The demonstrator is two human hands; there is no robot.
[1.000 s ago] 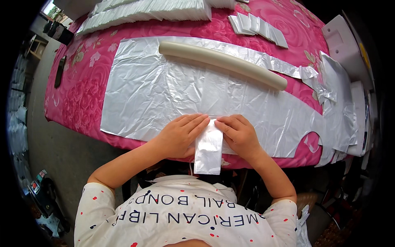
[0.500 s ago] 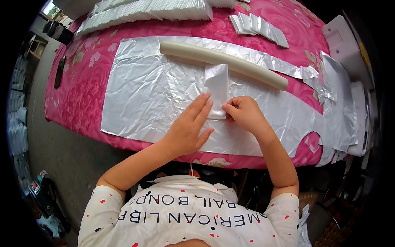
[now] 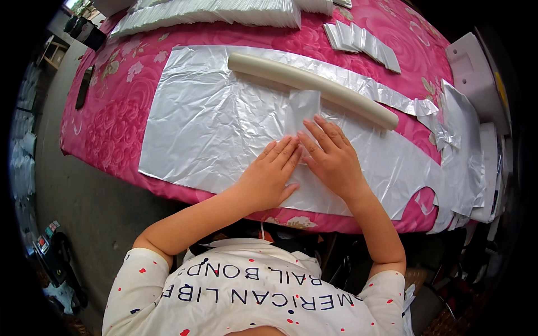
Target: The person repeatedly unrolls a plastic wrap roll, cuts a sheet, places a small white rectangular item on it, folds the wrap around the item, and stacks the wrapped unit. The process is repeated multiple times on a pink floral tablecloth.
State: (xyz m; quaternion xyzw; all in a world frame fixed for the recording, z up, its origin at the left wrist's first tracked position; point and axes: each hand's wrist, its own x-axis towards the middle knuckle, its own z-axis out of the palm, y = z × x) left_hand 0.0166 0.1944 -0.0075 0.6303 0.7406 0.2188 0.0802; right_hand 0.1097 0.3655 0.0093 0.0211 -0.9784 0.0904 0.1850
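Note:
A narrow folded piece of whitish plastic film [image 3: 305,102] lies on a stack of silvery-white plastic sheets [image 3: 193,120]. My left hand [image 3: 270,173] rests flat near its lower end, fingers stretched and thumb apart. Spread over the lower part of the folded piece is my right hand [image 3: 334,162], its fingertips close beside those of the left. Between them the hands hide much of the piece. Just beyond, a long cream-coloured tube [image 3: 314,87] lies slanting across the sheets, close to the far end of the folded film.
A pink flowered cloth [image 3: 115,123] covers the table. Long rows of folded white pieces [image 3: 213,19] stand at the back, with a smaller fanned group [image 3: 364,46] to their right. A dark phone-like object [image 3: 84,87] lies left; a white foam box [image 3: 471,73] stands right.
My right hand has let go of its pinch at the folded film's edge and now lies spread over it. My left hand has shifted slightly right and down, still flat.

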